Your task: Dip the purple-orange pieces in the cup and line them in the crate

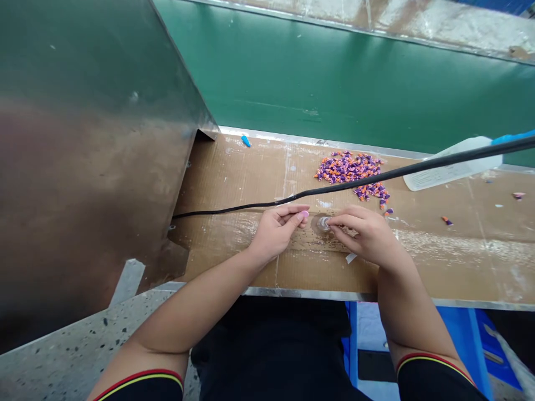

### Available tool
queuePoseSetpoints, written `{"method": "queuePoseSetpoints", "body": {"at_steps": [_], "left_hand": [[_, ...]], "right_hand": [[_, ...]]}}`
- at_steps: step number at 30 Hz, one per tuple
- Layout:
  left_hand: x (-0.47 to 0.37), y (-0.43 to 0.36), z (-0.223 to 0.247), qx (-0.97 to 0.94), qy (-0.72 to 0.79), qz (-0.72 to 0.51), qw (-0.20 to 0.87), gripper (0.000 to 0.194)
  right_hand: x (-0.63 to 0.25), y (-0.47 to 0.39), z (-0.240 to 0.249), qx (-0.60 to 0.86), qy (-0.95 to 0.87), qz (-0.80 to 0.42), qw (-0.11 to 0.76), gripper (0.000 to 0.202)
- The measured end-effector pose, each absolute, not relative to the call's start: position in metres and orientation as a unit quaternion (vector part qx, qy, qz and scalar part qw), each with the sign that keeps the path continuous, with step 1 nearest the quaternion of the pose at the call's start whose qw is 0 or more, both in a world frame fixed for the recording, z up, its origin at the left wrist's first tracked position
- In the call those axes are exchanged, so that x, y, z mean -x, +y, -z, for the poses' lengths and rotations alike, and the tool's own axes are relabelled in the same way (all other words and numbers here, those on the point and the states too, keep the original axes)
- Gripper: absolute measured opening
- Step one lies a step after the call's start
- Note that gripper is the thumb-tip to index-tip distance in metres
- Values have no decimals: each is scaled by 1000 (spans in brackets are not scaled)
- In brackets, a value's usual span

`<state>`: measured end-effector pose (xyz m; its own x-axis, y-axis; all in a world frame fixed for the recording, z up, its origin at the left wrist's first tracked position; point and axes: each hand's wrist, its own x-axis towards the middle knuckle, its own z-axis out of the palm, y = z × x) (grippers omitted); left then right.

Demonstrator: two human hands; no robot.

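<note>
Between the thumb and index finger of my left hand [276, 229] is a small pink piece [305, 214], round at its visible end. My right hand [368, 233] is closed in a pinch, its fingertips at the rim of a small clear round dish [323, 224] on the cardboard. What those fingertips hold, if anything, is too small to make out. Beyond my hands lies a pile of small purple, orange and pink pieces [349, 167]. A scrap of white tape [351, 258] sits just below my right hand.
A black cable [251, 206] crosses above the cardboard-covered bench [234, 245]. At left rises a large metal panel [92, 156]. A translucent white container [455, 167] lies at right, a blue piece [246, 141] at back left. Behind runs a green surface [317, 78].
</note>
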<state>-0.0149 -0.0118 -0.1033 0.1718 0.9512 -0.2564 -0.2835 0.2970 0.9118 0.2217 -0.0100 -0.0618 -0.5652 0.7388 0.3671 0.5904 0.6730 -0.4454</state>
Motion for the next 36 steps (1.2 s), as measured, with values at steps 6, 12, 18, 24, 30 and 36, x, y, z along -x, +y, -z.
{"method": "queuePoseSetpoints", "body": {"at_steps": [6, 12, 18, 24, 30, 36], "left_hand": [[11, -15, 98, -323, 438, -473, 693, 50], [10, -23, 88, -283, 386, -477, 737, 47], [11, -26, 81, -257, 372, -487, 747, 39], [10, -29, 82, -280, 356, -500, 738, 33], [8, -34, 86, -339, 366, -525, 690, 31], [5, -41, 79, -441, 377, -582, 570, 12]], "right_hand": [[-198, -24, 65, 452, -751, -225, 425, 9], [-174, -33, 72, 449, -704, -253, 489, 10], [-166, -36, 74, 434, -715, -194, 513, 19], [-163, -35, 75, 424, -733, -127, 517, 19], [-163, -35, 73, 411, -747, -98, 513, 23], [-161, -39, 74, 408, -749, -82, 515, 30]]}}
